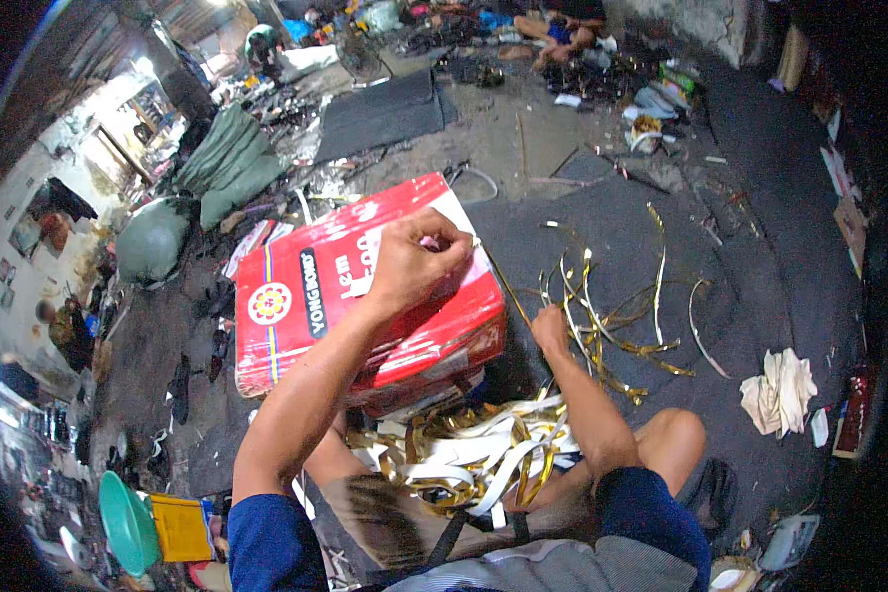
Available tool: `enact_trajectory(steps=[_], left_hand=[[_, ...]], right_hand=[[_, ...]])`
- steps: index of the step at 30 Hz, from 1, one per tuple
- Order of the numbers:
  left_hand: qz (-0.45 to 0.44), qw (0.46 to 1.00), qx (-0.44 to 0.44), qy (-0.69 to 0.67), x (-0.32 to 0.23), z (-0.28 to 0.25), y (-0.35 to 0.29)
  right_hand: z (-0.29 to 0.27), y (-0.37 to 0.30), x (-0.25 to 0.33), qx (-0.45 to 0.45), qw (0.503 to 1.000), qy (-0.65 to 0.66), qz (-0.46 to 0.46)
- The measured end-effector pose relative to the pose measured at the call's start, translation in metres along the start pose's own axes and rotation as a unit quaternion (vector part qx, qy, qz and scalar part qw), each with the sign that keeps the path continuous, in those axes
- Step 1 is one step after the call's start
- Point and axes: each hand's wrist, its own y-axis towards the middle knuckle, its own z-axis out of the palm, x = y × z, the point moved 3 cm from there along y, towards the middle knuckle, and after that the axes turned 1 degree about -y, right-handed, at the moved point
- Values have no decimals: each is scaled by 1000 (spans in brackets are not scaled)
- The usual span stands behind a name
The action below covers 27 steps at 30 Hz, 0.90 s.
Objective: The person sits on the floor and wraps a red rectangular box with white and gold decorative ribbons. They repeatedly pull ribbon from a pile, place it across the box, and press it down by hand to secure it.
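A narrow gold strip (503, 281) runs taut and slanting between my hands. My left hand (414, 261) is above the red cardboard box (370, 286), fingers curled, with thumb and forefinger pinched at the strip's upper end. At the lower end, my right hand (551, 331) is closed around the strip, to the right of the box. Below the box, a tangled heap of white and gold strips (498, 449) lies in my lap. More loose gold and white strips (607, 321) are spread on the dark mat just beyond my right hand.
A crumpled cream cloth (777, 393) lies to the right. Stuffed grey-green sacks (156, 242) stand at the left, and a green basin (128, 523) is beside a yellow container (181, 528) at the lower left. Scraps and a dark sheet (380, 116) lie farther off.
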Motion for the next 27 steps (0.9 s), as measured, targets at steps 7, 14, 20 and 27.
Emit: enact_trajectory(steps=[7, 14, 20, 27], left_hand=[[113, 993, -27, -27, 0, 7, 6], [46, 998, -22, -38, 8, -3, -5], [65, 997, -23, -36, 8, 4, 2], [40, 999, -4, -30, 8, 1, -1]], right_hand=[[-109, 63, -15, 2, 996, 70, 63], [-243, 51, 258, 63, 928, 314, -191], [-210, 48, 266, -12, 928, 288, -236], [-162, 43, 242, 98, 898, 414, -116]])
